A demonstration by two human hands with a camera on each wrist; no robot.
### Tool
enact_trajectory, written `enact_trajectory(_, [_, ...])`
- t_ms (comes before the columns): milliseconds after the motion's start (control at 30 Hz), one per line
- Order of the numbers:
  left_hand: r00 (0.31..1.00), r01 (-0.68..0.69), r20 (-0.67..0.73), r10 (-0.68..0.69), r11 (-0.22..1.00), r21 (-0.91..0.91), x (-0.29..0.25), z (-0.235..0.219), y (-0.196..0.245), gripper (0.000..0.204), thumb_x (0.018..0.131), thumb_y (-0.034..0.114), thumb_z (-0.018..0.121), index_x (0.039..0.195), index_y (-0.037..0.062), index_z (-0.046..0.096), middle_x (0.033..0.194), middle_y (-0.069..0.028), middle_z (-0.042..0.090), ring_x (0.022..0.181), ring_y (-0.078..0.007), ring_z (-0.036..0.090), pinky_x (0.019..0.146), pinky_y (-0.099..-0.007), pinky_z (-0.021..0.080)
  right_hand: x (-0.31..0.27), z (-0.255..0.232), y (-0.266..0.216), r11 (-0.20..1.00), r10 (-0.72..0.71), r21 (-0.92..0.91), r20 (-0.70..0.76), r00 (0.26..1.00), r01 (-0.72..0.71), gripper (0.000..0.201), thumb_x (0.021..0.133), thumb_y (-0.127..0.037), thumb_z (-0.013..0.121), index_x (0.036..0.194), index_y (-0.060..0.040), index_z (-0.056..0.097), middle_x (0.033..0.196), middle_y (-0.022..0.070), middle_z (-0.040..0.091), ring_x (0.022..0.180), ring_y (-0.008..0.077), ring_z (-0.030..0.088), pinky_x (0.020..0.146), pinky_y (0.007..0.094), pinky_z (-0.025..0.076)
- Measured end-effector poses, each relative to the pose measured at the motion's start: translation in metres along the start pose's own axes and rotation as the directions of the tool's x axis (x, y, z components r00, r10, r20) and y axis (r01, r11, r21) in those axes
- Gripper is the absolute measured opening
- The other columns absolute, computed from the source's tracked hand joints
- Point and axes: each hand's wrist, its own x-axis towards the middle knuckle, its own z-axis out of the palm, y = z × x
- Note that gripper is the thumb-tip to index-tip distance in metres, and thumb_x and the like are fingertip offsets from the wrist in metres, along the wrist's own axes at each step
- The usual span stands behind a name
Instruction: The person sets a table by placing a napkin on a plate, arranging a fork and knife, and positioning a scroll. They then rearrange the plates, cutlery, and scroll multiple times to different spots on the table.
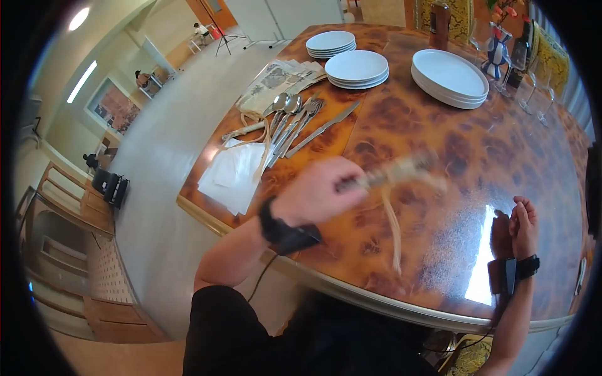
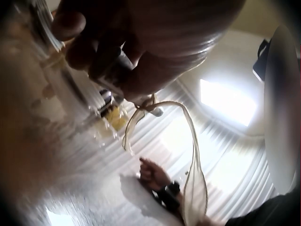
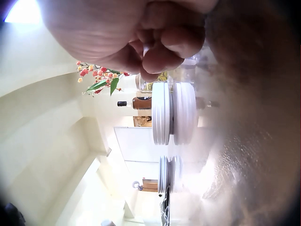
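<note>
The left hand (image 1: 326, 188) grips a rolled, patterned bundle (image 1: 401, 170), blurred, held over the table (image 1: 433, 250). A pale ribbon (image 1: 392, 232) hangs from it; the left wrist view shows the ribbon (image 2: 194, 141) looping below the fingers, which curl round the bundle. At the right, the right hand (image 1: 525, 219) rests near the table surface with loosely curled fingers, holding nothing. In the right wrist view the curled fingers of that hand (image 3: 155, 42) fill the top.
Spoons (image 1: 291, 103), other cutlery and a knife (image 1: 326, 128) lie left of centre, beside folded cloths (image 1: 276, 88) and white napkins (image 1: 232, 178). Plate stacks (image 1: 357, 67) (image 1: 448, 76) stand at the back. Glasses, bottles (image 1: 439, 25) and a flower vase (image 1: 496, 50) are back right.
</note>
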Motion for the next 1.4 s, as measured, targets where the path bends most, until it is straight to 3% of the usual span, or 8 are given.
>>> enact_trajectory(133, [0.867, 0.169, -0.414, -0.276, 0.946, -0.276, -0.02, -0.061, -0.023, 0.017, 0.08, 0.012, 0.062, 0.091, -0.0003, 0.059, 0.076, -0.0022, 0.06, 0.067, -0.0056, 0.053, 0.059, -0.0211, 0.044, -0.001, 0.004, -0.001, 0.997, -0.011, -0.081, 0.0, 1.0, 0.011, 0.015, 0.092, -0.018, 0.045, 0.098, -0.0067, 0.053, 0.059, -0.0063, 0.041, 0.044, -0.0005, 0.033, 0.038, 0.0129, 0.025])
enact_trajectory(367, [0.606, 0.48, -0.741, -0.291, 0.876, 0.049, -0.064, -0.136, -0.083, 0.021, 0.084, 0.013, 0.053, 0.094, -0.0049, 0.058, 0.079, -0.0068, 0.063, 0.069, -0.0107, 0.057, 0.063, -0.0231, 0.045, -0.003, 0.012, -0.008, 0.989, -0.001, -0.146, -0.015, 1.0, -0.001, 0.014, 0.092, -0.017, 0.045, 0.096, -0.0073, 0.054, 0.056, -0.0076, 0.039, 0.044, -0.0008, 0.032, 0.039, 0.0129, 0.025])
enact_trajectory(800, [0.598, 0.802, -0.607, -0.523, 0.384, 0.458, -0.099, -0.102, -0.104, 0.033, 0.08, 0.027, 0.056, 0.099, -0.0002, 0.058, 0.093, -0.0229, 0.06, 0.087, -0.0354, 0.058, 0.072, -0.0414, 0.046, -0.006, 0.016, -0.015, 0.987, 0.024, -0.161, -0.021, 0.999, -0.027, 0.013, 0.091, -0.017, 0.046, 0.094, -0.0064, 0.054, 0.06, -0.0071, 0.044, 0.046, -0.0004, 0.035, 0.041, 0.014, 0.027])
enact_trajectory(933, [0.759, 0.587, -0.617, -0.209, 0.63, 0.508, -0.09, -0.096, -0.088, 0.034, 0.078, 0.026, 0.06, 0.101, 0.0007, 0.057, 0.092, -0.0182, 0.059, 0.079, -0.0306, 0.057, 0.072, -0.0374, 0.045, -0.008, 0.021, -0.022, 0.988, 0.062, -0.141, -0.034, 0.997, -0.066, 0.013, 0.089, -0.016, 0.047, 0.093, -0.0063, 0.054, 0.06, -0.0064, 0.045, 0.047, 0.0005, 0.036, 0.041, 0.0143, 0.028])
enact_trajectory(967, [0.764, 0.554, -0.614, -0.195, 0.686, 0.472, -0.081, -0.089, -0.073, 0.028, 0.078, 0.015, 0.061, 0.1, -0.0022, 0.057, 0.077, -0.0078, 0.058, 0.068, -0.0162, 0.054, 0.063, -0.0278, 0.044, -0.009, 0.022, -0.024, 0.986, 0.071, -0.146, -0.036, 0.997, -0.075, 0.012, 0.089, -0.016, 0.047, 0.093, -0.0062, 0.054, 0.06, -0.0062, 0.045, 0.047, 0.0007, 0.037, 0.041, 0.0143, 0.028])
enact_trajectory(1067, [0.86, 0.394, -0.418, -0.292, 0.901, 0.183, -0.054, -0.06, -0.027, 0.023, 0.078, 0.013, 0.062, 0.096, -0.0015, 0.059, 0.076, -0.0081, 0.06, 0.064, -0.0127, 0.055, 0.059, -0.025, 0.044, -0.01, 0.022, -0.027, 0.986, 0.08, -0.143, -0.039, 0.996, -0.084, 0.012, 0.089, -0.015, 0.047, 0.092, -0.0061, 0.054, 0.061, -0.0057, 0.046, 0.048, 0.0011, 0.039, 0.042, 0.0149, 0.029])
enact_trajectory(1167, [0.988, 0.13, -0.086, -0.125, 0.99, 0.053, -0.029, -0.017, 0.008, 0.019, 0.078, 0.01, 0.061, 0.095, 0.0014, 0.06, 0.073, -0.0053, 0.06, 0.061, -0.0102, 0.056, 0.056, -0.0217, 0.044, -0.01, 0.019, -0.027, 0.991, 0.084, -0.103, -0.043, 0.996, -0.088, 0.012, 0.088, -0.015, 0.048, 0.092, -0.0055, 0.054, 0.062, -0.0048, 0.047, 0.048, 0.0018, 0.04, 0.043, 0.0155, 0.032])
enact_trajectory(1400, [0.922, -0.149, 0.337, 0.188, 0.979, -0.138, 0.018, 0.058, 0.026, 0.017, 0.08, 0.011, 0.062, 0.093, 0.0013, 0.061, 0.069, -0.0034, 0.058, 0.058, -0.007, 0.053, 0.052, -0.0209, 0.043, -0.008, 0.012, -0.024, 0.996, 0.086, -0.008, -0.054, 0.995, -0.087, 0.013, 0.089, -0.015, 0.047, 0.093, -0.0048, 0.055, 0.063, -0.003, 0.049, 0.049, 0.0033, 0.042, 0.044, 0.0159, 0.034])
